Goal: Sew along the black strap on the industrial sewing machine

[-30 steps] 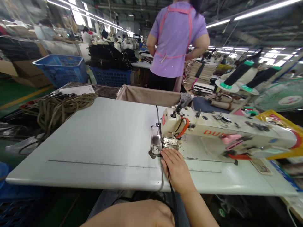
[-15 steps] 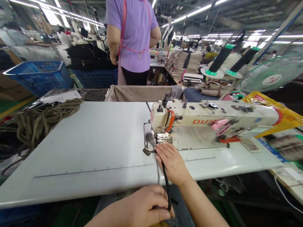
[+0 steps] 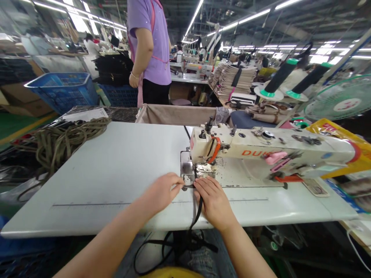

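A sewing machine (image 3: 232, 148) stands on the pale table, its metal presser area and needle plate (image 3: 188, 168) at the left end. A narrow black strap (image 3: 199, 212) runs from the presser area toward me, over the table's front edge, and bunches in loops on my lap. My right hand (image 3: 214, 200) rests on the table just before the presser, fingers together, with the strap held under the fingertips and beside the thumb. Left of it, my left hand (image 3: 166, 191) has thumb and fingertips brought together near the plate's front corner. Whatever lies between those fingertips is too small to make out.
Olive straps (image 3: 72, 141) lie heaped at the table's left end. Behind the table are a fabric-lined bin (image 3: 176, 114), a blue basket (image 3: 66, 90) and a person in a purple shirt (image 3: 153, 50). A green fan (image 3: 344, 100) and thread cones (image 3: 281, 77) stand at right.
My left hand has let go of the strap near my lap and moved up and forward to the needle plate. The right hand stays on the strap. The person behind has turned.
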Motion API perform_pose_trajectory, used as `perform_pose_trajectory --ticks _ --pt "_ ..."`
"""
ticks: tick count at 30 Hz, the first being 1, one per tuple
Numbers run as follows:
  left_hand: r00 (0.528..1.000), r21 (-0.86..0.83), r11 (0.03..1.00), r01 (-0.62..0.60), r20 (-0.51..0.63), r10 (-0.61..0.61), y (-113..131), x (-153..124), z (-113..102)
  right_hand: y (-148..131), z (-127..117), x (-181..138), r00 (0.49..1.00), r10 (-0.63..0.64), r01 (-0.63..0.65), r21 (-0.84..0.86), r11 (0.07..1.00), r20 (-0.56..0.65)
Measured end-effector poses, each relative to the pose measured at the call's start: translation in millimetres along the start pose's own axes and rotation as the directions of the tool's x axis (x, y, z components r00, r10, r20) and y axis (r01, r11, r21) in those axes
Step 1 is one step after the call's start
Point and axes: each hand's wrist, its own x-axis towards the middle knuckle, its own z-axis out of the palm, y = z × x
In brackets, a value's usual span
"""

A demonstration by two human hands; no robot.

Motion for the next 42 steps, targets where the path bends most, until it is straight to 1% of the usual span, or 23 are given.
perform_pose_trajectory --ticks 3,5,8,14,18,21,27,31,34,36,38,40,42 --pt "0.987 0.083 0.997 0.009 -0.159 0.004 -27.0 35.5 -0.5 0.8 0.6 0.7 1.0 -0.012 0.012 -0.005 1.0 -0.006" --pt "0.982 0.152 0.988 0.027 -0.188 0.002 -41.8 60.9 1.4 1.4 0.9 1.2 1.0 -0.022 0.022 -0.007 1.0 0.0" --pt "0.985 0.265 0.962 0.071 -0.171 -0.026 -56.1 98.7 6.0 2.5 0.5 1.7 0.999 -0.037 0.037 -0.011 0.999 0.007" --pt "0.976 0.261 0.96 0.102 -0.215 -0.045 -64.8 165.8 13.6 4.6 -0.7 2.1 0.998 -0.054 0.055 -0.017 0.998 0.018" --pt "0.97 0.239 0.965 0.111 -0.238 -0.052 -61.9 194.4 17.1 5.4 -0.9 2.6 0.998 -0.066 0.066 -0.007 0.998 0.017" --pt "0.969 0.211 0.973 0.089 -0.245 -0.035 -58.1 201.6 19.7 6.0 -1.4 3.0 0.998 -0.066 0.066 0.005 0.998 0.024" --pt "0.963 0.122 0.991 0.047 -0.268 -0.013 -54.3 200.2 22.0 5.7 -2.3 3.3 0.997 -0.061 0.061 0.0 0.998 0.05" --pt "0.95 0.002 0.998 0.065 -0.307 -0.061 -55.5 202.1 22.3 5.1 -2.7 2.8 0.997 -0.051 0.052 -0.012 0.999 0.061" --pt "0.924 -0.139 0.987 0.077 -0.361 -0.122 -57.9 204.8 21.3 4.9 -2.5 2.1 0.997 -0.049 0.05 -0.022 0.999 0.063" --pt "0.9 -0.264 0.962 0.065 -0.4 -0.171 -59.8 206.5 19.2 4.7 -2.0 1.2 0.997 -0.046 0.047 -0.025 0.999 0.056" --pt "0.878 -0.409 0.912 0.034 -0.423 -0.223 -61.5 206.8 15.6 4.5 -1.4 0.3 0.998 -0.037 0.039 -0.028 0.999 0.055" --pt "0.867 -0.557 0.831 -0.012 -0.419 -0.269 -62.5 204.1 10.2 4.3 -0.8 -0.6 0.998 -0.028 0.03 -0.028 0.999 0.058" --pt "0.869 -0.684 0.727 -0.058 -0.393 -0.3 -62.7 197.7 2.4 3.9 -0.7 -0.8 0.998 -0.021 0.023 -0.024 0.999 0.065"
